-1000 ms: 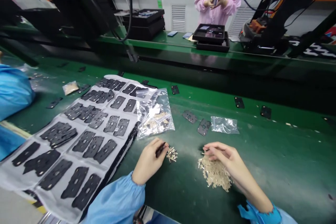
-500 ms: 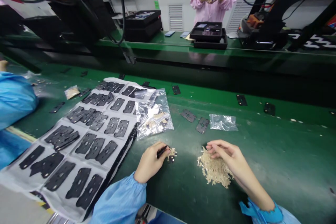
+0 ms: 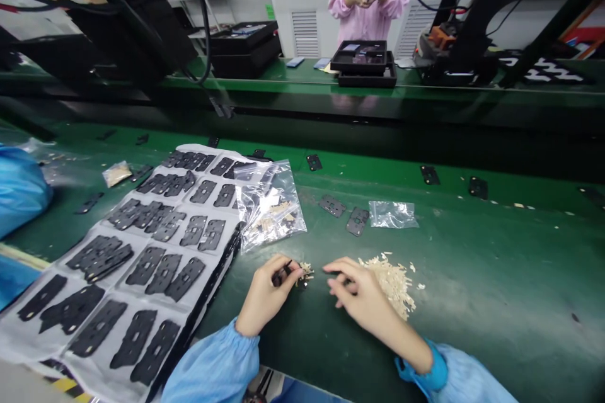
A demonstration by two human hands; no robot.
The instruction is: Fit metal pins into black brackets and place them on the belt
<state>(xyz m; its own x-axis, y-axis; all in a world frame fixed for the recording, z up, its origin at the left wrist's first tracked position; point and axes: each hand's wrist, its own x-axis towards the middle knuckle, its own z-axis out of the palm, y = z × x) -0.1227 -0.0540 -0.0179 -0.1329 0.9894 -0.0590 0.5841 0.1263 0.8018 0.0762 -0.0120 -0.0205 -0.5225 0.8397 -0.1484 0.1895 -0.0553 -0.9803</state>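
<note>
Nearby — black parts (image 3: 163, 274) on white sheet (image 3: 33, 337)

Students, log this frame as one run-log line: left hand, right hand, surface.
left hand: pinches small black part | right hand: open, beside pile of beige strips | surface: green workbench

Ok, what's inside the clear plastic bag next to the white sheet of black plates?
The clear plastic bag holds a loose clump of small beige strips along its lower part. Glare and creases on the plastic hide their exact shape and count.
</note>
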